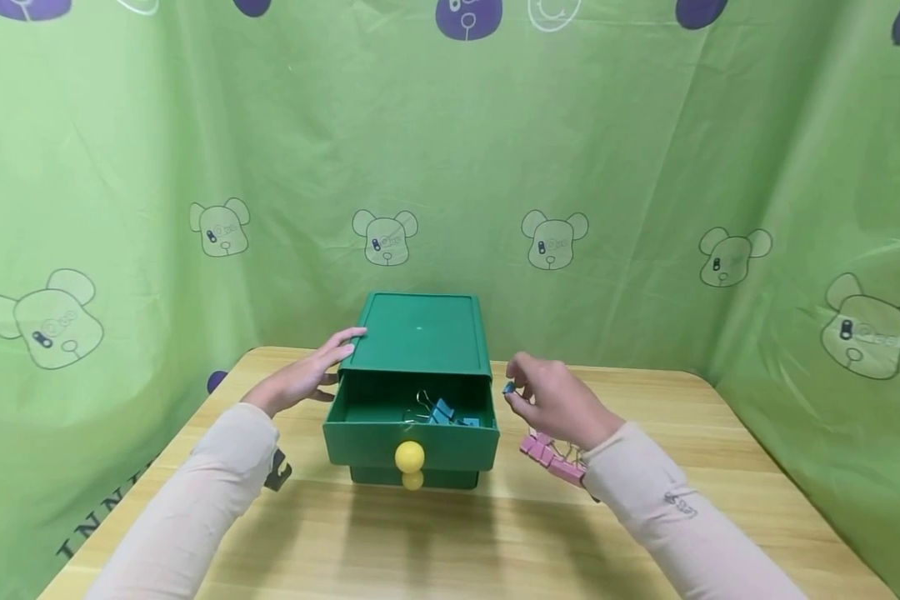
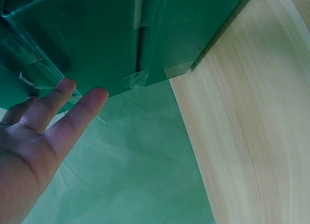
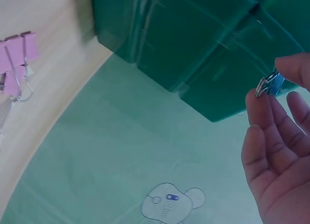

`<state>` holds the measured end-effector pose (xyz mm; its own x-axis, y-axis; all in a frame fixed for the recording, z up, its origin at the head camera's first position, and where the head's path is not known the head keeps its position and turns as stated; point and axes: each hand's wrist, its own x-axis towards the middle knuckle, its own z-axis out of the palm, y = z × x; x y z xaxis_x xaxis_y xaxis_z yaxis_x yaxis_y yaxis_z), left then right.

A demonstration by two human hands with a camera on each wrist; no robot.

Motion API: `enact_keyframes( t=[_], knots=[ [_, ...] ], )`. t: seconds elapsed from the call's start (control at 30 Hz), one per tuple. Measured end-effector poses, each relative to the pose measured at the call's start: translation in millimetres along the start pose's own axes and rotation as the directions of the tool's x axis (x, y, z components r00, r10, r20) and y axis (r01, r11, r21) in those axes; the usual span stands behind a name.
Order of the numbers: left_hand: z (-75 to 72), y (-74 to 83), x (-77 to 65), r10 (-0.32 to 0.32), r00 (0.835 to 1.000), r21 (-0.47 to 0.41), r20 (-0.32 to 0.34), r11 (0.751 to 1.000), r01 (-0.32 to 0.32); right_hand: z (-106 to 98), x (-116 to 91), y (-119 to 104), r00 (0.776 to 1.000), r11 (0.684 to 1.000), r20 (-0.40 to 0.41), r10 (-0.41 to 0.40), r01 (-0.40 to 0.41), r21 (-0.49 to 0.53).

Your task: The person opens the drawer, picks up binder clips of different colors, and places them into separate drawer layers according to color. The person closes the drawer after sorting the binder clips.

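Observation:
A green drawer unit (image 1: 423,333) stands on the table, its top drawer (image 1: 360,446) pulled out by a yellow-knobbed front. Blue binder clips (image 1: 441,412) lie inside toward the drawer's right. My left hand (image 1: 303,379) rests against the unit's left side; its fingers (image 2: 80,115) reach along the green wall fairly straight. To the right of the drawer, my right hand (image 1: 562,402) pinches a small blue binder clip (image 3: 275,83) between thumb and fingertips. The clip's silver wire handles show in the right wrist view.
Pink binder clips (image 1: 555,461) lie on the table (image 1: 682,500) under the right wrist, partly covered by the sleeve. Beside the left forearm is a small black object (image 1: 278,471). A second yellow knob (image 1: 412,481) shows below the open drawer. Green patterned cloth (image 1: 465,150) surrounds the table.

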<state>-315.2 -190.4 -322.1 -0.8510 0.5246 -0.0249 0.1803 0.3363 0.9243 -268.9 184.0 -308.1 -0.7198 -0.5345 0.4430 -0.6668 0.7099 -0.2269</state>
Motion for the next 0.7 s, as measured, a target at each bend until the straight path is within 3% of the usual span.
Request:
enact_keyframes(
  t=[0.43,0.7],
  knots=[
    [0.7,-1.1,0.2,0.0,1.0,-0.004,-0.001,1.0,0.0,-16,10,-21,0.99,0.992,-0.075,-0.116,0.113,-0.051],
    [0.0,-1.7,1.0,0.001,1.0,-0.005,-0.003,1.0,-0.001,-26,19,-43,0.99,0.991,-0.042,-0.134,0.132,-0.036]
  ],
)
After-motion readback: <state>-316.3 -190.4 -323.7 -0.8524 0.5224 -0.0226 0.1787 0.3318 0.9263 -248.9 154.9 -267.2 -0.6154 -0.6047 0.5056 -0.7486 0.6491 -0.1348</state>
